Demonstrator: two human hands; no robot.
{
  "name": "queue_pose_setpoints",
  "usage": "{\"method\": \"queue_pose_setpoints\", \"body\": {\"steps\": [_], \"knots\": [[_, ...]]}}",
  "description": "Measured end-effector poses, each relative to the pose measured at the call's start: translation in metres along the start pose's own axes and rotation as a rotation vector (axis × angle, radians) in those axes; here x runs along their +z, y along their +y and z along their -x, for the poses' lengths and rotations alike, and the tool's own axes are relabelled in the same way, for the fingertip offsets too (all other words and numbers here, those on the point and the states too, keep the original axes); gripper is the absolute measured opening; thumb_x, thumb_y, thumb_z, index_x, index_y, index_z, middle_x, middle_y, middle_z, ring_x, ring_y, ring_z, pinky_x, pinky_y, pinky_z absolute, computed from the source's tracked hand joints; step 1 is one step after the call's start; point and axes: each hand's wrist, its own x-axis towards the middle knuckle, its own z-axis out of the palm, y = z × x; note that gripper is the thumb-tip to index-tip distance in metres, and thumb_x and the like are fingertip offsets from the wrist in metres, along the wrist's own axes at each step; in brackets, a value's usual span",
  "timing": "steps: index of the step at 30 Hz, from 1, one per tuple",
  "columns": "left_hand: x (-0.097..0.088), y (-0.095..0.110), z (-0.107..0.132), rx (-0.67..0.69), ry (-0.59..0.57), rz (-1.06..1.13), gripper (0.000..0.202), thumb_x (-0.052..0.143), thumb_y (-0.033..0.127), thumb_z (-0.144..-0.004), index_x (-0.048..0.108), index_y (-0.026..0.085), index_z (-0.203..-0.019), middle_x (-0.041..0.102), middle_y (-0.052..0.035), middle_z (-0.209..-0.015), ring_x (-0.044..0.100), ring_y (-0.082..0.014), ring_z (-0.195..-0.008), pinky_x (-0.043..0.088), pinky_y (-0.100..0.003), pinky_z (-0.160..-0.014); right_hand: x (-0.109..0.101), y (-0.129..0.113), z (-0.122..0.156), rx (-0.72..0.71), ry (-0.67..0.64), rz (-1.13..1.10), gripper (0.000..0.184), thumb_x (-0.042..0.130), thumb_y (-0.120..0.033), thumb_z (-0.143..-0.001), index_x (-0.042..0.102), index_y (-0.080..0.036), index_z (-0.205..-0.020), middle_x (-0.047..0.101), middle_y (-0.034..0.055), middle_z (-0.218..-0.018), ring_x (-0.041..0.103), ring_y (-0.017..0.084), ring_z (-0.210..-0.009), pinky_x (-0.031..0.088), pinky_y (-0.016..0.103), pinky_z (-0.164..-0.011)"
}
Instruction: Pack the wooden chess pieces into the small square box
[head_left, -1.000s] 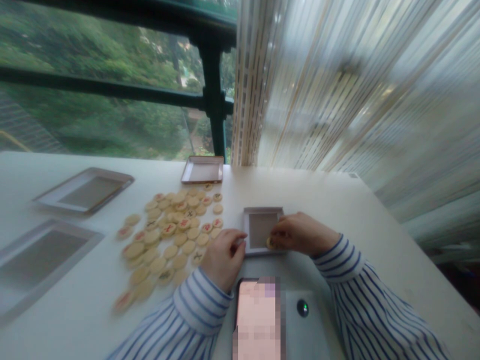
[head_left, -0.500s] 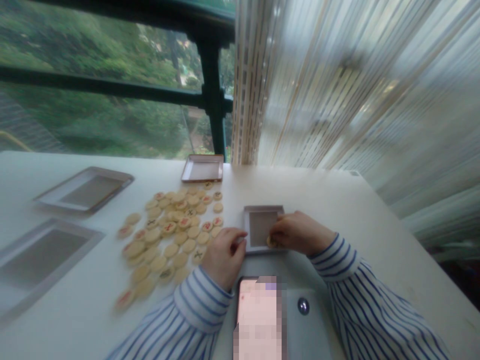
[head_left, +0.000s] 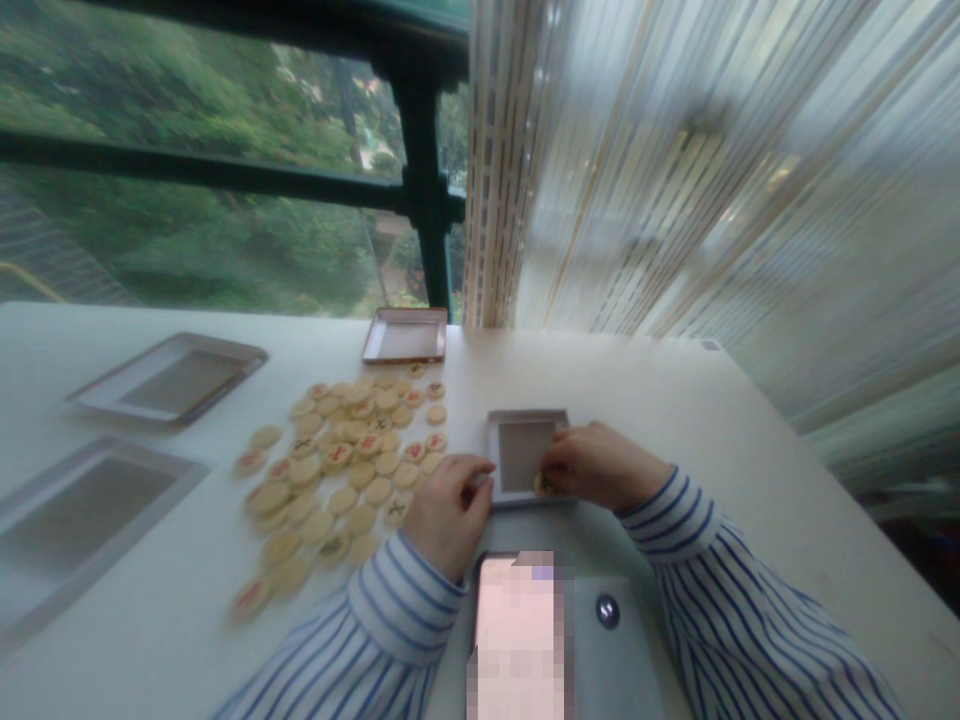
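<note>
A small square box [head_left: 504,418] with a grey inside lies on the white table [head_left: 675,400] in front of me. My right hand [head_left: 596,465] is closed on a round wooden game piece [head_left: 543,485] at the box's near right corner. My left hand [head_left: 448,510] rests curled against the box's left edge, fingers pinching its rim. A spread of several round wooden pieces [head_left: 345,455] with red or black characters lies left of the box.
A small box lid [head_left: 405,336] sits at the table's far edge by the window. Two larger flat trays [head_left: 169,378] [head_left: 71,515] lie at the left. A phone [head_left: 514,630] on a grey device [head_left: 622,640] is close below my hands. Curtains hang at the right.
Almost nothing has moved; my right hand has shifted slightly with the piece at the box's corner, and the left hand keeps its place.
</note>
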Motion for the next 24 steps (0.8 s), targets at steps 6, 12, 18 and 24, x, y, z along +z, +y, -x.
{"method": "queue_pose_setpoints", "body": {"steps": [6,12,18,24], "knots": [[0.0008,-0.0011,-0.0005,-0.005,-0.011,0.007,0.017,0.050,0.019,-0.076,0.063,0.016,-0.087,0.063,-0.0057,-0.086,0.060,-0.0145,-0.068,0.050,-0.030,-0.068,0.0012,0.0003,-0.0002,-0.010,-0.005,-0.028,0.019,0.051,-0.026,-0.080,0.068,-0.025,-0.089,0.066,0.0014,-0.092,0.060,0.014,-0.083,0.037,0.024,-0.070],[0.0005,-0.0016,0.0010,-0.015,-0.012,0.007,0.017,0.050,0.019,-0.076,0.062,0.016,-0.087,0.063,-0.0056,-0.085,0.059,-0.0140,-0.065,0.050,-0.030,-0.067,0.0010,-0.0003,0.0007,-0.006,-0.003,-0.022,0.019,0.050,-0.027,-0.081,0.068,-0.025,-0.087,0.066,0.0014,-0.090,0.060,0.015,-0.083,0.036,0.025,-0.070],[0.0008,-0.0020,0.0001,0.007,-0.002,0.011,0.017,0.050,0.020,-0.076,0.063,0.016,-0.087,0.063,-0.0054,-0.086,0.060,-0.0142,-0.068,0.050,-0.030,-0.068,-0.0015,-0.0020,0.0011,0.001,-0.028,-0.013,0.020,0.049,-0.028,-0.081,0.068,-0.027,-0.088,0.066,0.0010,-0.093,0.059,0.015,-0.083,0.036,0.026,-0.070],[0.0005,-0.0012,0.0009,0.021,0.008,0.006,0.017,0.051,0.021,-0.076,0.063,0.017,-0.088,0.063,-0.0047,-0.085,0.059,-0.0133,-0.065,0.050,-0.028,-0.065,-0.0032,-0.0028,0.0022,-0.007,-0.030,-0.007,0.021,0.048,-0.027,-0.082,0.068,-0.025,-0.088,0.066,0.0019,-0.092,0.060,0.015,-0.084,0.037,0.026,-0.071]]}}
